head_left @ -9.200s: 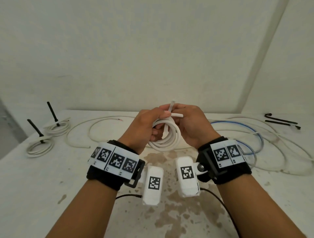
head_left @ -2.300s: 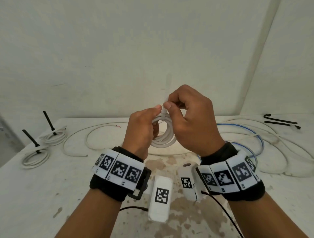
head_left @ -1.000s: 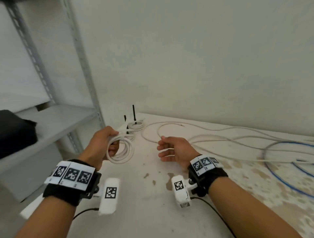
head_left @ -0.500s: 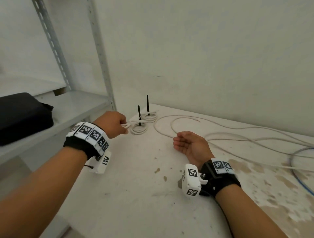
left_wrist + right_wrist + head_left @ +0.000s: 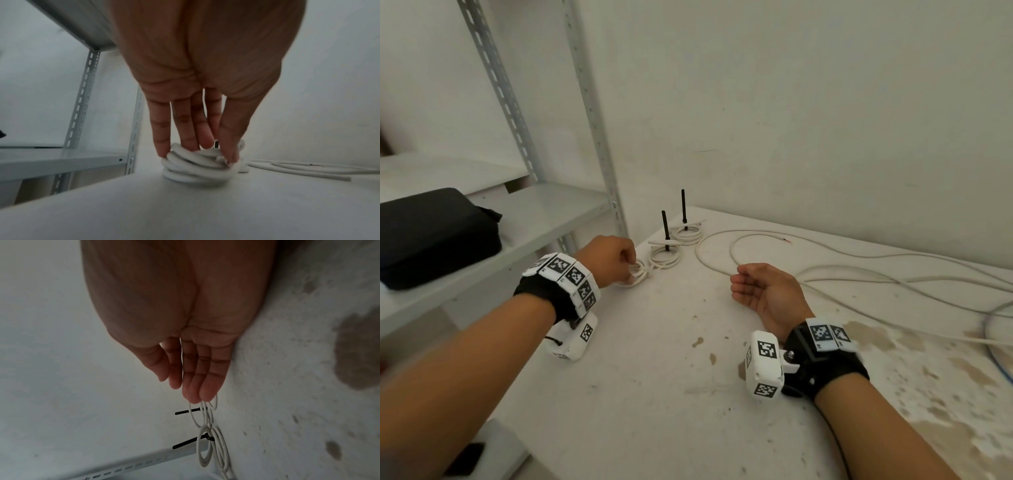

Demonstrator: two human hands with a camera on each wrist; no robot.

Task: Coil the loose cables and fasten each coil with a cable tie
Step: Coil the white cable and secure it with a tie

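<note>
My left hand [image 5: 627, 270] is at the table's far left edge, lowering a white cable coil [image 5: 637, 275] onto the top. In the left wrist view the fingers [image 5: 185, 129] and thumb pinch the coil [image 5: 195, 168], which touches the table. Just beyond it lie two tied coils [image 5: 665, 257] [image 5: 689, 235], each with a black cable tie [image 5: 664, 226] sticking up. My right hand [image 5: 739, 286] rests on the table, palm turned inward, fingers relaxed and holding nothing. A loose white cable [image 5: 722, 270] loops past it.
More loose white cables [image 5: 893, 284] run off to the right, with a blue cable [image 5: 1001, 366] at the edge. A grey metal shelf [image 5: 527, 240] stands left of the table [image 5: 671, 394] and holds a black case [image 5: 434, 236]. A wall closes the back.
My view has swung left. The left hand carried the coil from in front of me to the table's left edge and set it down by the tied coils. The right hand let go and lies open.
</note>
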